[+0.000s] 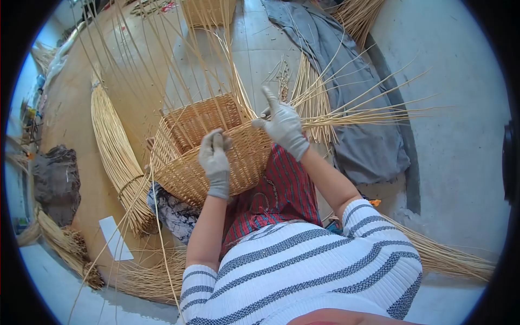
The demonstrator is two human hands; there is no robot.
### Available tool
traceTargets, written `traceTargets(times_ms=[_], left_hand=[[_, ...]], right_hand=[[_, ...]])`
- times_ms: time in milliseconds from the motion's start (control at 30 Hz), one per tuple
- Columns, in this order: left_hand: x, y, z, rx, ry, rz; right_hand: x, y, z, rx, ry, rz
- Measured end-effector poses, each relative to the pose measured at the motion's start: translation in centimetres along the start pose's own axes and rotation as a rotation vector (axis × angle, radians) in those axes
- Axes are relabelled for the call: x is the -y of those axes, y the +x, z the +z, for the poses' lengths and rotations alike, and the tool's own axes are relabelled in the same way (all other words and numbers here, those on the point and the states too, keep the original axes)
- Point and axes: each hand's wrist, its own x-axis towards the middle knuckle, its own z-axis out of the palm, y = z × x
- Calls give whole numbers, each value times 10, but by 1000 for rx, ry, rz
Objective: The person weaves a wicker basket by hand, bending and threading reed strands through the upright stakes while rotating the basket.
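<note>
A half-woven wicker basket [233, 162] rests tilted against the lap, over a red striped cloth. Tall willow rods rise from its far and left sides, while others are bent over to the right. My left hand [214, 157], in a pale grey work glove, is closed at the near rim, with its fingertips curled over the edge. At the basket's right corner is my right hand [284, 123], gloved too. Its index finger points up and away and its thumb sticks out to the left, spread apart. Bent willow rods [352, 116] fan out behind and right of it.
A tied bundle of peeled rods [114, 135] lies on the left. Grey cloth [363, 146] is spread on the right, beside loose rods [311, 97]. Another basket [208, 12] stands at the far side. A white card [115, 238] and cut rods [154, 279] lie at lower left.
</note>
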Motion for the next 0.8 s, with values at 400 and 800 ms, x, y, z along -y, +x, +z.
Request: traceTargets(times_ms=[400, 800], left_hand=[[-56, 20, 30, -19, 886, 1064], [-34, 47, -14, 16, 1515, 689]], right_hand=[[-7, 19, 49, -206, -340, -181], [15, 35, 82, -183, -199, -557]])
